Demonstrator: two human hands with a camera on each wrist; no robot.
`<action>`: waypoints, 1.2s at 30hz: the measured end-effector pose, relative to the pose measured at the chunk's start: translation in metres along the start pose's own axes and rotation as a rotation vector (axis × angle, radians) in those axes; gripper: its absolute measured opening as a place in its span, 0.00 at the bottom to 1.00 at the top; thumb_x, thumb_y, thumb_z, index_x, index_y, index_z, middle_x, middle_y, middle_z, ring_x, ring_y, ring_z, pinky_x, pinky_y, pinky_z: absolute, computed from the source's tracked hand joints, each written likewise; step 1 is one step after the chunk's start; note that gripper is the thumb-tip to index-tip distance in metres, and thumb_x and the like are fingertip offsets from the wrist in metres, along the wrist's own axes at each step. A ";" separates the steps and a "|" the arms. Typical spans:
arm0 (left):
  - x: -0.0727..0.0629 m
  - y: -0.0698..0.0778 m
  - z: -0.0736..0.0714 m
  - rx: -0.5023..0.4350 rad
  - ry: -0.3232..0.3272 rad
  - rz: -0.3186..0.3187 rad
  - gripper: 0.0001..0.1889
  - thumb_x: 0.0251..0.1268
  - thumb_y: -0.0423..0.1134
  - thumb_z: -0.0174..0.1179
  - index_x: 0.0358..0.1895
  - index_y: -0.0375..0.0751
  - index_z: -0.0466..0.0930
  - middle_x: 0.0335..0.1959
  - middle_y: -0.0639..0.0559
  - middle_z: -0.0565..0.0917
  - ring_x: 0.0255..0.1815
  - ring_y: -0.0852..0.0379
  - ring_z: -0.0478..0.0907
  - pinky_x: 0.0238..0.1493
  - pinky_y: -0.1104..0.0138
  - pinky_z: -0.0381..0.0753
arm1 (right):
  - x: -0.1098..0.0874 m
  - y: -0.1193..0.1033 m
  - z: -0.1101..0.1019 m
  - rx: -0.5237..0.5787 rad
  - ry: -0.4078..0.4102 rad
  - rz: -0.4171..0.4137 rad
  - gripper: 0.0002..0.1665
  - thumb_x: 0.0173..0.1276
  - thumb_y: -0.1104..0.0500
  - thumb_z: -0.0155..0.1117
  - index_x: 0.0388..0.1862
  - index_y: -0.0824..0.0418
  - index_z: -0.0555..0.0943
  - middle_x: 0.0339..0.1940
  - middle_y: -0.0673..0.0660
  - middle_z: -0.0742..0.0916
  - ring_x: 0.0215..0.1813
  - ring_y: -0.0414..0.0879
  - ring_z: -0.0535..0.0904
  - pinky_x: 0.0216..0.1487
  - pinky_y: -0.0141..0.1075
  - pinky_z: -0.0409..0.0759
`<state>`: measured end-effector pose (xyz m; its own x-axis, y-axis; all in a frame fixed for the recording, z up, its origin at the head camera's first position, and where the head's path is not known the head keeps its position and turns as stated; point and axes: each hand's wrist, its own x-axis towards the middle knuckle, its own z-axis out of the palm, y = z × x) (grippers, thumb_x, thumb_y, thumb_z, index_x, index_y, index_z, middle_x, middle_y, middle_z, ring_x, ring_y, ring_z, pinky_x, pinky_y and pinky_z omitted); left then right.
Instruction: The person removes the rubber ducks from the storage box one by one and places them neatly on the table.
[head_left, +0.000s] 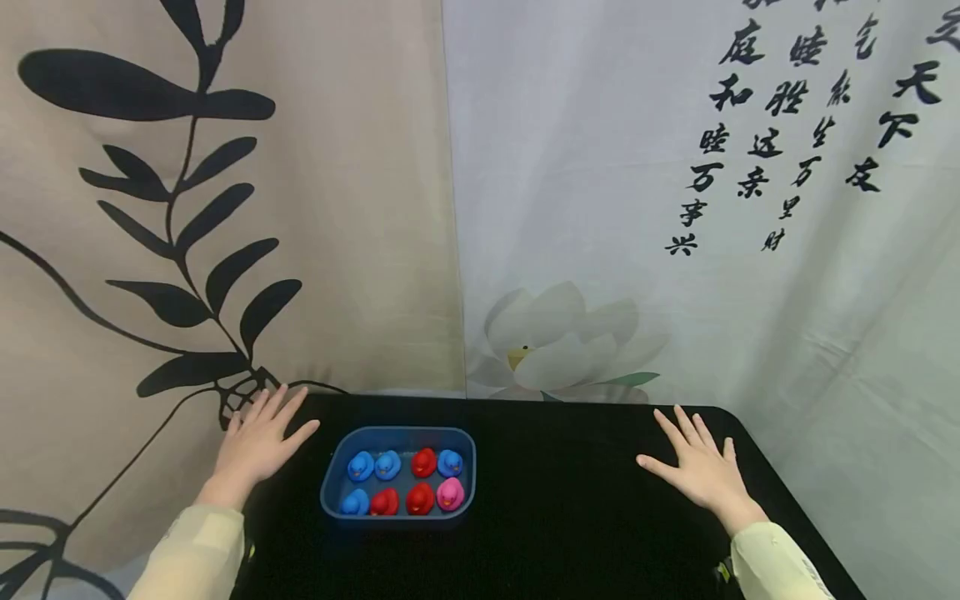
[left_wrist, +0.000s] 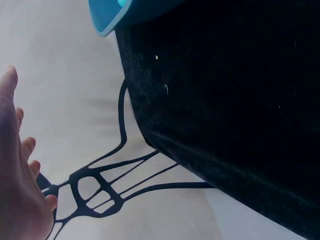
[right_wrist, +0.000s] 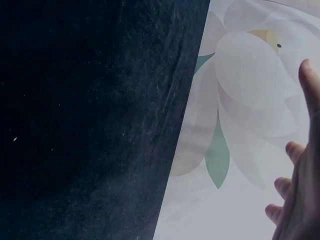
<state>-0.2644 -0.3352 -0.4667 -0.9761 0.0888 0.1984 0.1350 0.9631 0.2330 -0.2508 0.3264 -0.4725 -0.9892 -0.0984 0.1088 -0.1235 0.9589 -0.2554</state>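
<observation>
In the head view, a blue tray (head_left: 400, 522) stands on the black table, left of the middle. Inside it sit several small rubber ducks in two rows: blue ones such as the duck (head_left: 361, 466) at back left, red ones such as the duck (head_left: 420, 498) in front, and one pink duck (head_left: 451, 493) at front right. My left hand (head_left: 258, 446) is held to the left of the tray with fingers spread and nothing in it. Far to the right, my right hand (head_left: 701, 467) is likewise spread and holds nothing. Both wrist views show the hands at the frame edge.
The black table (head_left: 562, 500) has its far edge against a hanging cloth backdrop (head_left: 375, 208) printed with leaves, a pale flower and dark characters. Its right edge (head_left: 787, 492) slants down beside the right forearm. Small light specks lie on the tabletop in the wrist views.
</observation>
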 end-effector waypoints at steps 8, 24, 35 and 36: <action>-0.001 0.008 -0.001 -0.238 -0.042 -0.043 0.39 0.73 0.63 0.37 0.78 0.43 0.45 0.74 0.27 0.46 0.70 0.22 0.44 0.59 0.26 0.42 | -0.004 -0.012 0.003 0.065 0.039 -0.063 0.55 0.61 0.24 0.51 0.79 0.50 0.51 0.79 0.62 0.51 0.76 0.65 0.44 0.61 0.75 0.38; -0.038 0.018 0.025 -0.603 -0.215 -0.183 0.38 0.75 0.61 0.37 0.73 0.33 0.54 0.66 0.25 0.64 0.53 0.38 0.77 0.51 0.48 0.78 | 0.004 -0.081 0.023 0.248 -0.010 -0.313 0.48 0.63 0.30 0.57 0.77 0.49 0.59 0.78 0.54 0.58 0.76 0.58 0.52 0.63 0.70 0.53; -0.054 0.019 0.041 -0.732 -0.268 -0.162 0.33 0.68 0.46 0.57 0.69 0.29 0.61 0.52 0.35 0.77 0.41 0.50 0.81 0.40 0.59 0.82 | 0.020 -0.130 0.045 0.348 -0.157 -0.419 0.43 0.66 0.36 0.59 0.75 0.51 0.62 0.76 0.55 0.62 0.75 0.59 0.55 0.67 0.65 0.53; -0.056 0.019 0.042 -0.736 -0.273 -0.154 0.33 0.67 0.45 0.58 0.69 0.28 0.60 0.52 0.34 0.77 0.40 0.50 0.81 0.40 0.59 0.82 | 0.021 -0.134 0.047 0.363 -0.171 -0.424 0.43 0.66 0.36 0.58 0.75 0.51 0.62 0.76 0.55 0.62 0.75 0.59 0.56 0.68 0.64 0.53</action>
<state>-0.2145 -0.3111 -0.5135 -0.9873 0.1192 -0.1050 -0.0199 0.5632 0.8261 -0.2591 0.1833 -0.4811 -0.8427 -0.5239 0.1242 -0.5004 0.6769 -0.5398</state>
